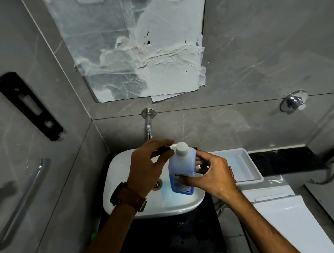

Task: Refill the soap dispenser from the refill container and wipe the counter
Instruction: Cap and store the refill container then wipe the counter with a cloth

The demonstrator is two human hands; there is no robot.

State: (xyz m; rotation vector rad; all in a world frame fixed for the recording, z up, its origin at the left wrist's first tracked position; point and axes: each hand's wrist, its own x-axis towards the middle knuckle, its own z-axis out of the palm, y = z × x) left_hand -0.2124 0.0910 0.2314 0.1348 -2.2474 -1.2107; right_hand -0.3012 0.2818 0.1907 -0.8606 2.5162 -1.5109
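Observation:
A translucent bottle of blue liquid [181, 167] with a white cap [181, 148] is held upright over the white sink basin [124, 185]. My right hand [210, 176] grips its lower body from the right. My left hand [148, 165], a brown-strapped watch on its wrist, hovers beside the cap with fingers spread, and something small and white shows at its fingertips. I cannot tell whether this bottle is the dispenser or the refill container. The black counter [284, 160] runs to the right of the basin.
A chrome tap [148, 125] juts from the wall above the basin. A white tray [244, 165] sits on the counter at the right, with a reddish item at its left edge. A white toilet lid [292, 220] lies lower right. A grab bar [22, 205] hangs at left.

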